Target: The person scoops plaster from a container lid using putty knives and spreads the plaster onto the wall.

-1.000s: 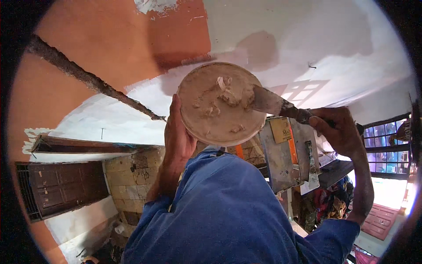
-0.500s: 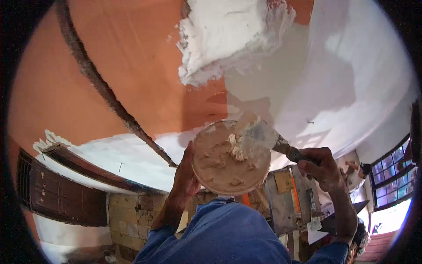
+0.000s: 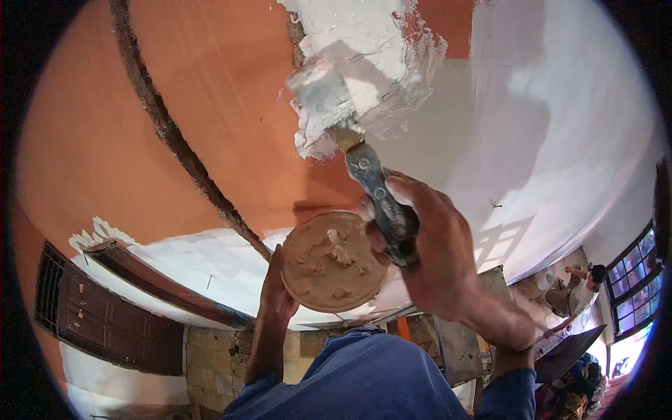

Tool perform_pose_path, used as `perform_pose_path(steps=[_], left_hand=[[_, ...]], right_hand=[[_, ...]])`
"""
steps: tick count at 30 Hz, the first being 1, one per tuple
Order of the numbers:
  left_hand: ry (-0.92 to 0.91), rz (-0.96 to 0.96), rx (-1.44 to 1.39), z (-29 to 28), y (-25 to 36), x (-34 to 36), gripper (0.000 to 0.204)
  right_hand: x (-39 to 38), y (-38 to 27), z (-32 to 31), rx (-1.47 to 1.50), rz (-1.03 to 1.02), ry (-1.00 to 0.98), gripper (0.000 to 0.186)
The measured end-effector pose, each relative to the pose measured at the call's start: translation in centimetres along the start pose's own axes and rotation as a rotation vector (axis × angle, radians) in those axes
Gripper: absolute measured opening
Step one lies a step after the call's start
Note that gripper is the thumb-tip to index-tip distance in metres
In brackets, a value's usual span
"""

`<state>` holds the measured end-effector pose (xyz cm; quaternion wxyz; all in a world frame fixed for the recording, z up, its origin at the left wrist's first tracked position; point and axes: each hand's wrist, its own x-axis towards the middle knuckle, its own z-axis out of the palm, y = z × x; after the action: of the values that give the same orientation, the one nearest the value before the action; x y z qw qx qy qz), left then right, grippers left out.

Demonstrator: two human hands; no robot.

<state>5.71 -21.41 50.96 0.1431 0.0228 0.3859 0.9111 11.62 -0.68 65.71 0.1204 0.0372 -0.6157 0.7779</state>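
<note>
Interior wall (image 3: 231, 119), painted: orange at left, pale grey and white at right. One dark, rough groove (image 3: 171, 136), running diagonally down the orange part. One white filler patch (image 3: 381, 35), uneven, at the wall's upper middle.

One putty knife (image 3: 367, 168), dark riveted handle, blade blurred and pointing up-left across the patch's lower-left edge; whether it touches the wall cannot be told. Right hand (image 3: 448, 245): closed around that handle.

One round container (image 3: 330, 309), below the patch, filled with beige-brown compound (image 3: 308, 262); pale lump near the upper middle. Left hand (image 3: 275, 290): gripping the container's left edge, thumb along the rim, remaining fingers hidden.

One brown panelled shutter (image 3: 119, 322), lower left. One barred window (image 3: 633, 269), far right; another person (image 3: 579, 294) near its left edge.
</note>
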Motion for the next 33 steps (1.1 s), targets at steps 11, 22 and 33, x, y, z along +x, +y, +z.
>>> perform_pose_path(steps=[11, 22, 33], left_hand=[[-0.001, 0.092, 0.167, -2.0, -0.3, -1.8, 0.049], [-0.103, -0.056, 0.037, 1.8, 0.9, -0.9, 0.051], [-0.075, -0.026, -0.008, -1.4, -0.8, -1.7, 0.050]], right_hand=[[-1.1, -0.8, -0.2, 0.126, -0.005, -0.030, 0.040], [0.2, 1.2, -5.4, 0.006, -0.175, 0.140, 0.039], [11.2, 7.7, -6.0, -1.137, -1.302, 0.450, 0.056]])
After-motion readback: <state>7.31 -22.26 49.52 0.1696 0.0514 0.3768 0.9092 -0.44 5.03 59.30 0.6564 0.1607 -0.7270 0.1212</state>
